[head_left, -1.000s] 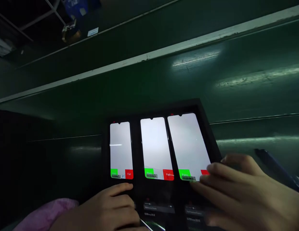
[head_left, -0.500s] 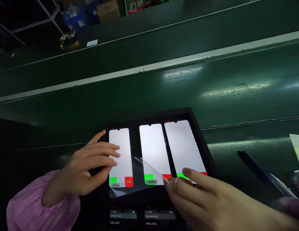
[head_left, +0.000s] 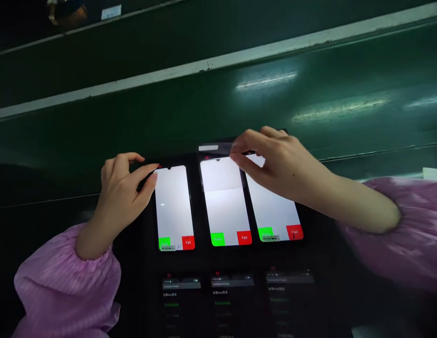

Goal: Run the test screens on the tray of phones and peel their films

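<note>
Three phones with lit white screens lie side by side: a left phone, a middle phone and a right phone. Green "Pass" and red "Fail" boxes show at their lower ends. My right hand pinches a clear plastic film over the upper part of the middle phone, and covers the top of the right phone. At the top left corner of the left phone, my left hand has its thumb and index finger nearly together; whatever lies between them is too small to tell.
Several darker phones lie in a row below, among them a menu-screen phone. Behind runs a green work surface with a pale edge strip. A white label lies at the far left.
My right hand has moved up from the phones' lower ends to the middle phone's top, carrying the film. My left hand has moved up to the left phone's corner and its fingers have closed together.
</note>
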The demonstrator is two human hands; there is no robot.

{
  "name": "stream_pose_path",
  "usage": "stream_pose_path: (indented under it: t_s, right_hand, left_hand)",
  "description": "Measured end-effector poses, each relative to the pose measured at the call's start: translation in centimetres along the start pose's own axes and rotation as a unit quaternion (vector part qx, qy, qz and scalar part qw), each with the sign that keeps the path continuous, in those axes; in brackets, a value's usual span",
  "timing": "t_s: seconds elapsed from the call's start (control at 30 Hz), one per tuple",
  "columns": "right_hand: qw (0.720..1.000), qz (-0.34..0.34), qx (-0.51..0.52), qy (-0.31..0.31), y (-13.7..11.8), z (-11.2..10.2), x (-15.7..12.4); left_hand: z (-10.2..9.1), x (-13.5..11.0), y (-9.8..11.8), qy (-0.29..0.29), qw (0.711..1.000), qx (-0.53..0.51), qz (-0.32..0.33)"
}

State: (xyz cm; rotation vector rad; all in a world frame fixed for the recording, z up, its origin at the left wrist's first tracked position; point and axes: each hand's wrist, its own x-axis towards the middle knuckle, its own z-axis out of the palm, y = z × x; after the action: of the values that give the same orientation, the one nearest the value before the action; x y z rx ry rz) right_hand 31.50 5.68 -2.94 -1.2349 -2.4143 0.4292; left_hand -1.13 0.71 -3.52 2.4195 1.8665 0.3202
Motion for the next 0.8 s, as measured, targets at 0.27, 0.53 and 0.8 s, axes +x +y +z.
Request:
stream_pose_path:
  t_s: [0.27,0.53,0.8]
  right_hand:
    - [0.998,0.036,-0.005,0.048,-2.0,-1.5,-0.9]
    - [0.998,0.063,-0.026,-0.012,-1.6,-0.8,-0.3]
    - [0.997,0.062,-0.018,-0.043,-0.9,0.5,0.5]
  left_hand:
    - [0.2,0.3,0.2,0.036,0.999,-0.023,-0.002]
    - [-1.1,-0.9,1.7,0.044,0.993,-0.111,-0.007]
    - [-3.6,-7.7,3.7,0.029,0.982,-0.177,-0.059]
